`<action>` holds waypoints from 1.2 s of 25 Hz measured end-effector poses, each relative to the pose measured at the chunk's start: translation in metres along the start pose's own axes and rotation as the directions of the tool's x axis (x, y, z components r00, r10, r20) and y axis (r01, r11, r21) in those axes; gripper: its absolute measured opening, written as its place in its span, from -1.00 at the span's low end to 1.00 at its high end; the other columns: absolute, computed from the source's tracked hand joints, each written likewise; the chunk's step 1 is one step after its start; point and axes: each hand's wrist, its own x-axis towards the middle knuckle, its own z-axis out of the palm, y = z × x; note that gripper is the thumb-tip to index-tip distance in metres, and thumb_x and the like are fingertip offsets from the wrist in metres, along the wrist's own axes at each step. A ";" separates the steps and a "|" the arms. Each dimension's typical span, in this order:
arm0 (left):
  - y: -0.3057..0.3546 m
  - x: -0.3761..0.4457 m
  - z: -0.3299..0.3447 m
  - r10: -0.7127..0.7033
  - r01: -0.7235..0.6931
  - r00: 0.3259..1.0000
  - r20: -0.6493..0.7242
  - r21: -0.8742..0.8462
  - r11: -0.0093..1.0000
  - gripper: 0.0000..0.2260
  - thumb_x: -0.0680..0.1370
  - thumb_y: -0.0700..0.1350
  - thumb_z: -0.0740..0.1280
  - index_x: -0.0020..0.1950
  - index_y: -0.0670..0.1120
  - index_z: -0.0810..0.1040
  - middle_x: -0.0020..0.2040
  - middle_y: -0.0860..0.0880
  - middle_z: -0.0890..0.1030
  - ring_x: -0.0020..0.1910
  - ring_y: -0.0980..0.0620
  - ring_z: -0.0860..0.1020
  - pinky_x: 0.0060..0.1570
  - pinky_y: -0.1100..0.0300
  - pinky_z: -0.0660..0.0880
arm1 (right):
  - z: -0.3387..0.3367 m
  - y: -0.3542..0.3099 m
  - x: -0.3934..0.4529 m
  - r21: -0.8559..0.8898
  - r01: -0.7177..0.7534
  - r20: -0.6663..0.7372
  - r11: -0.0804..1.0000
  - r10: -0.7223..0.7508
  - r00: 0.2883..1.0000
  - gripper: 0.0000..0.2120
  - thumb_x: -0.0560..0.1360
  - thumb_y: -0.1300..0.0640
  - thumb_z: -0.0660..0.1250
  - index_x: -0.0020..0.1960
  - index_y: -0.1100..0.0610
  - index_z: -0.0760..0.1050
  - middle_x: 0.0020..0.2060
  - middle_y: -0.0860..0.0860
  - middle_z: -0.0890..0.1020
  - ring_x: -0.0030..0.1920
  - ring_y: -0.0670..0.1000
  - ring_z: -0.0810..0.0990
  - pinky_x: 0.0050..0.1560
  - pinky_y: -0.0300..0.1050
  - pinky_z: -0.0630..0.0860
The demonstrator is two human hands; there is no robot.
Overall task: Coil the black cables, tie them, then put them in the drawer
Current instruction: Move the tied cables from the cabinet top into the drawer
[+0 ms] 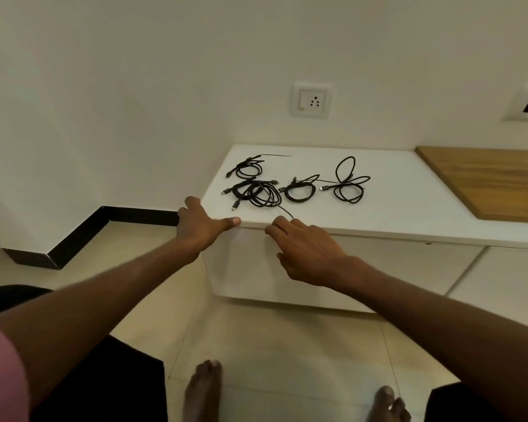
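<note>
Because the loose grey-black strand trailing out of the nearest tangle of thin black cables runs straight to the right hand, any pull on it could drag that whole heap towards the front edge of the white counter and off onto the tiled floor, or tighten the loops into a knot that is harder to coil. Whether the right hand's fingers actually pinch the strand or only touch its end cannot be told; they lie curled at the counter's edge. Spread and relaxed, the left hand rests on the counter's front left corner, thumb along the edge, holding nothing. That tangle lies just beyond and between both hands. Three other bundles lie farther back: a small coiled one near the rear left, a round one in the middle, and a looser, sprawling one to the right, which looks likeliest to snag its neighbour. No open drawer shows; the white cabinet front below is closed.
</note>
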 end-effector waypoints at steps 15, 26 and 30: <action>-0.019 -0.014 0.010 0.144 -0.160 0.947 -0.285 -0.031 0.987 -0.30 0.23 0.38 0.58 0.08 -0.01 0.39 0.04 0.01 0.50 -0.01 0.00 0.51 -0.14 0.14 0.39 | 0.011 -0.030 0.032 -0.046 -0.042 -0.102 0.998 0.037 0.994 -0.65 0.47 0.09 0.39 0.23 0.12 0.46 0.22 0.09 0.44 0.03 0.11 0.48 -0.14 0.06 0.56; -0.025 -0.009 -0.005 0.276 -0.239 0.938 -0.209 0.183 0.954 -0.22 0.18 0.64 0.37 0.01 0.04 0.29 -0.22 0.08 0.50 -0.22 0.01 0.52 -0.32 0.12 0.41 | 0.016 -0.022 0.030 -0.071 -0.015 -0.138 0.997 0.005 0.990 -0.74 0.56 0.03 0.29 0.20 0.12 0.50 0.22 0.08 0.43 -0.01 0.08 0.46 -0.12 0.03 0.52; -0.019 -0.013 -0.014 0.314 -0.207 0.925 -0.214 0.409 0.889 -0.27 0.26 0.66 0.27 -0.03 0.02 0.34 -0.31 0.09 0.49 -0.32 0.03 0.50 -0.31 0.12 0.48 | 0.016 -0.024 0.020 -0.036 0.142 -0.118 0.989 -0.145 0.982 -0.71 0.58 -0.08 0.18 -0.02 0.13 0.53 0.12 0.07 0.47 -0.07 0.07 0.45 -0.17 0.03 0.49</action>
